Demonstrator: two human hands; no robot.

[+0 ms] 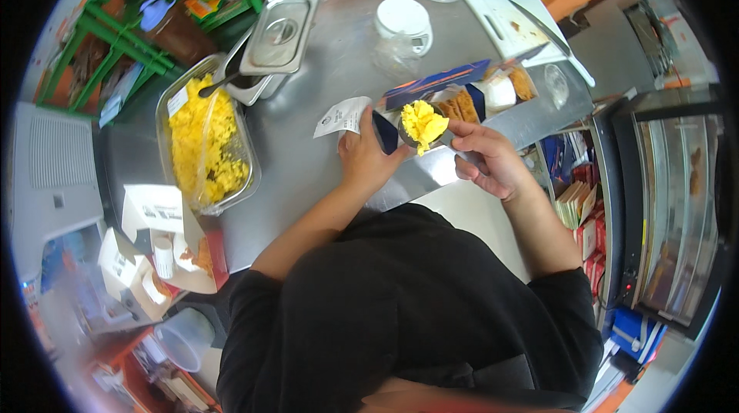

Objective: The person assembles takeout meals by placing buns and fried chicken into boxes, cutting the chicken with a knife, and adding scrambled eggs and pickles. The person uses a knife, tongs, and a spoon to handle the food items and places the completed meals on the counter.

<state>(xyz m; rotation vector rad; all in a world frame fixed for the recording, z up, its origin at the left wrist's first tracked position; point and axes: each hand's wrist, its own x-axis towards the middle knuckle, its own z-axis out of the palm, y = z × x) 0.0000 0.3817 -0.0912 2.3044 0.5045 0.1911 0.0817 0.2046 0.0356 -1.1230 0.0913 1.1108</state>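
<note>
A long dark-blue food box with its flap raised lies in front of me, holding breaded pieces and a white round tub. My left hand grips the box's left end, where a white paper slip sticks out. Between thumb and fingers, my right hand pinches the rim of a small dark round cup heaped with yellow rice-like food. The cup is over the box's near left part and hides what is below. Whether it touches the box I cannot tell.
To the left, a clear tub of yellow food stands near a lidded steel pan and a black spoon. Farther back are a white kitchen scale and a cutting board with a knife. Opened cartons sit lower left.
</note>
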